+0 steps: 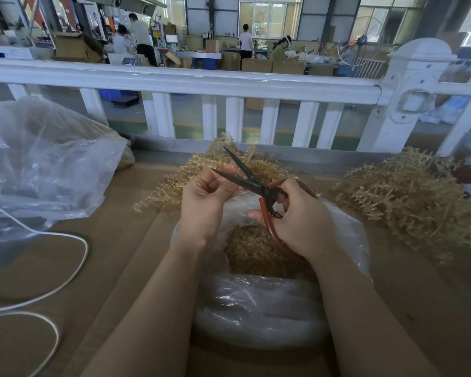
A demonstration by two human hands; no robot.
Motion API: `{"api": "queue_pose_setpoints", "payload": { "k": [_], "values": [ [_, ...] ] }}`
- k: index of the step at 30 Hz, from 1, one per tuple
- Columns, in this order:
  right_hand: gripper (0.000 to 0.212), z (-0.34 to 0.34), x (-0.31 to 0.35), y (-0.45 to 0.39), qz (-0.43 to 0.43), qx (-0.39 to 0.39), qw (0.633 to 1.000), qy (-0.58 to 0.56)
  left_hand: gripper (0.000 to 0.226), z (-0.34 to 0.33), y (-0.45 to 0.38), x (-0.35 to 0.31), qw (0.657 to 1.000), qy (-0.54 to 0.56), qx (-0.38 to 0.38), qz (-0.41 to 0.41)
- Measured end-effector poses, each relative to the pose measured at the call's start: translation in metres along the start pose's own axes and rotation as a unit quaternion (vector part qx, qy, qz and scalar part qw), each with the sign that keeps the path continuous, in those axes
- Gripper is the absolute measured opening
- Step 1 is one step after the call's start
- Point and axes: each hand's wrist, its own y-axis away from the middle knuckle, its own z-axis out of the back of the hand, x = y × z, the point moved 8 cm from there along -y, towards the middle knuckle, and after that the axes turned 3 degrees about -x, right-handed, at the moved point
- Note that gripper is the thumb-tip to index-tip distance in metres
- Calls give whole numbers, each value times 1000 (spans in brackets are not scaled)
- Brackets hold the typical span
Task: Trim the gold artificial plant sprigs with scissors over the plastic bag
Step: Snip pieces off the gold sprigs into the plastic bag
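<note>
Above the open plastic bag (346,229), a gold sprig (201,164) spreads away from the person, thin and pale, with many small beaded side twigs. Inside the bag lies a heap of short gold cuttings (253,251). To the right of the bag, a big pile of the same gold sprigs (408,200) rests on the surface.

The surface around the bag is brown cardboard (136,240). To the left of the bag, a white cord (74,268) makes loops, and further left a large clear plastic sheet (44,164) is crumpled. Beyond the bag stands a white railing (191,80), and behind it a workshop hall with cartons and several people.

The left hand (204,197) is held over the far edge of the bag with fingers curled; it seems to pinch the stem of the gold sprig, though the stem itself is hard to see between the fingers. The right hand (297,216) grips the red handles of the scissors (256,183), just over the bag. The dark blades stand apart in a V and point away from the person, with the lower blade touching the left fingers. Both hands are close together.
</note>
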Motion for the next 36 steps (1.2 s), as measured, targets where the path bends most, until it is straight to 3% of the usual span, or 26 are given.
{"api": "queue_pose_setpoints", "payload": {
  "k": [13, 21, 23, 36],
  "values": [
    [67, 6, 1, 1, 21, -42, 998, 32, 13, 0, -2, 0, 1000, 0, 0, -8],
    [56, 11, 3, 2, 28, -64, 997, 19, 1, 3, -4, 1, 1000, -1, -13, -4],
    [54, 12, 3, 2, 25, -65, 998, 13, 8, 5, -4, 2, 1000, -6, -13, -2],
    [66, 13, 3, 1, 26, -53, 998, 31, 20, 0, -3, 2, 985, -165, 16, -57]
  ]
}}
